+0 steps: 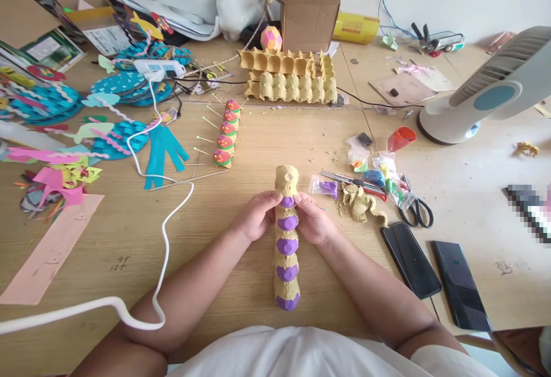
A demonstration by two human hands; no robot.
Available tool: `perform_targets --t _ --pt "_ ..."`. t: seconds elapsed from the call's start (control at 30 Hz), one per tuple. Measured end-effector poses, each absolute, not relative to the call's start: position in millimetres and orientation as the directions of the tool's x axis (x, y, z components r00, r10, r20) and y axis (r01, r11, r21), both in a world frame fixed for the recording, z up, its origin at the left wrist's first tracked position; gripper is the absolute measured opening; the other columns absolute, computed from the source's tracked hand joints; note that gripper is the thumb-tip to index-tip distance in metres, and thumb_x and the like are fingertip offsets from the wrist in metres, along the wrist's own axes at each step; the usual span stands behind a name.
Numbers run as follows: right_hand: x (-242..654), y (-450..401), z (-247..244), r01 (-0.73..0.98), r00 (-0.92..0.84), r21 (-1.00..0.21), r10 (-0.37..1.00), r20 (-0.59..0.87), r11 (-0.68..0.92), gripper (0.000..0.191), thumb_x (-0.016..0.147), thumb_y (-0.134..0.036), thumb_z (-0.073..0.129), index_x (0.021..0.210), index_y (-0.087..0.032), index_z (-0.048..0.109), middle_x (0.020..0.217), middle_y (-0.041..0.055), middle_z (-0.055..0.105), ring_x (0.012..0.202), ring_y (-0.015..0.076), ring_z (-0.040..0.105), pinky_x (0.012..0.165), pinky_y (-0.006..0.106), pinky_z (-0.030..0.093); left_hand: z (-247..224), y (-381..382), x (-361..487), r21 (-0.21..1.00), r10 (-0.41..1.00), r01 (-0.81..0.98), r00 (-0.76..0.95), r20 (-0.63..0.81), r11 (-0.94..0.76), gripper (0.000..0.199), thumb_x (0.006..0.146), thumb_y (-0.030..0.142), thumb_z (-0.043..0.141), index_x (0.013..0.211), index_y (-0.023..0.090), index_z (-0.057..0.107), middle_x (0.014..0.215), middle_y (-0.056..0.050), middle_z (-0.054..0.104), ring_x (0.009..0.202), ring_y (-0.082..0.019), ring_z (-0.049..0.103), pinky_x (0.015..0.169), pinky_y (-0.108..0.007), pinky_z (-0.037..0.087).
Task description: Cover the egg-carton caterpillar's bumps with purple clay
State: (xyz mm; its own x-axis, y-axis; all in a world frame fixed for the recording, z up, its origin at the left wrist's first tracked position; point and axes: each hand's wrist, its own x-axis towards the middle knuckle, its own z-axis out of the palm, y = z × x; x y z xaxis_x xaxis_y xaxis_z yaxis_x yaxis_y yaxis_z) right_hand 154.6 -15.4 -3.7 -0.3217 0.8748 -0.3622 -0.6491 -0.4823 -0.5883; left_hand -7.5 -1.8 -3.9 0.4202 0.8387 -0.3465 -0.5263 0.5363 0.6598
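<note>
A long strip of egg carton (287,258) with purple clay patches on its bumps lies lengthwise in front of me. The bump at its far end is bare carton. My left hand (259,214) pinches the strip's left side near the topmost purple patch. On the opposite side, my right hand (315,219) grips it at the same height, thumb beside that patch. The undersides of the fingers are hidden. To the right lie a small bag of purple clay (326,187), torn carton scraps (360,202) and a red utility knife (357,183).
Farther back are a painted carton caterpillar (226,134) with pins beside it and egg cartons (297,87). A white cable (166,233) crosses the left side. Scissors (416,212), a black phone (411,259) and a fan (482,96) stand or lie rightward.
</note>
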Motion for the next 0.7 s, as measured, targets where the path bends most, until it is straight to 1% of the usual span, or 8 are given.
perform_targets --t 0.27,0.43,0.53,0.6,0.7 --pt "150.1 -18.1 -5.7 -0.654 -0.251 -0.620 0.898 -0.362 -0.433 0.037 0.068 -0.046 0.097 0.075 -0.019 0.073 0.072 -0.0011 0.071 0.067 0.0133 0.058 0.065 0.027 0.047 -3.5 -1.4 -7.2 0.670 0.837 -0.514 0.427 -0.342 0.536 0.042 0.068 0.049 0.098 0.076 0.014 0.075 0.071 -0.005 0.075 0.061 -0.017 0.067 0.060 -0.028 0.054" --pt "153.9 -16.2 -3.2 -0.633 -0.324 -0.617 0.884 -0.337 -0.468 0.038 0.069 -0.047 0.096 0.077 -0.019 0.073 0.072 -0.0008 0.071 0.066 0.0134 0.057 0.066 0.027 0.046 -4.1 -1.2 -8.4 0.666 0.837 -0.516 0.420 -0.351 0.538 0.042 0.068 0.050 0.097 0.078 0.014 0.077 0.075 -0.006 0.076 0.064 -0.017 0.069 0.063 -0.029 0.056" --pt "156.8 -13.8 -2.0 -0.616 -0.371 -0.618 0.872 -0.321 -0.489 0.038 0.071 -0.049 0.094 0.080 -0.019 0.074 0.076 0.0006 0.073 0.071 0.0156 0.060 0.070 0.029 0.048 -4.9 -1.7 -9.2 0.672 0.840 -0.516 0.425 -0.336 0.531 0.042 0.071 0.051 0.095 0.083 0.014 0.079 0.079 -0.008 0.077 0.070 -0.019 0.070 0.067 -0.029 0.057" --pt "157.5 -12.8 -1.7 -0.613 -0.376 -0.621 0.872 -0.314 -0.488 0.037 0.072 -0.049 0.093 0.082 -0.019 0.075 0.079 0.0016 0.074 0.074 0.0169 0.062 0.072 0.030 0.049 -5.3 -2.0 -9.4 0.677 0.842 -0.515 0.431 -0.324 0.525 0.042 0.074 0.052 0.093 0.085 0.014 0.080 0.079 -0.008 0.077 0.072 -0.019 0.070 0.068 -0.029 0.056" --pt "156.9 -12.3 -2.0 -0.616 -0.355 -0.629 0.880 -0.316 -0.474 0.036 0.071 -0.049 0.094 0.080 -0.019 0.075 0.076 0.0006 0.073 0.071 0.0160 0.061 0.070 0.029 0.048 -5.7 -2.0 -9.4 0.680 0.839 -0.509 0.437 -0.324 0.527 0.041 0.075 0.052 0.092 0.085 0.015 0.079 0.079 -0.008 0.076 0.070 -0.019 0.069 0.067 -0.029 0.056"
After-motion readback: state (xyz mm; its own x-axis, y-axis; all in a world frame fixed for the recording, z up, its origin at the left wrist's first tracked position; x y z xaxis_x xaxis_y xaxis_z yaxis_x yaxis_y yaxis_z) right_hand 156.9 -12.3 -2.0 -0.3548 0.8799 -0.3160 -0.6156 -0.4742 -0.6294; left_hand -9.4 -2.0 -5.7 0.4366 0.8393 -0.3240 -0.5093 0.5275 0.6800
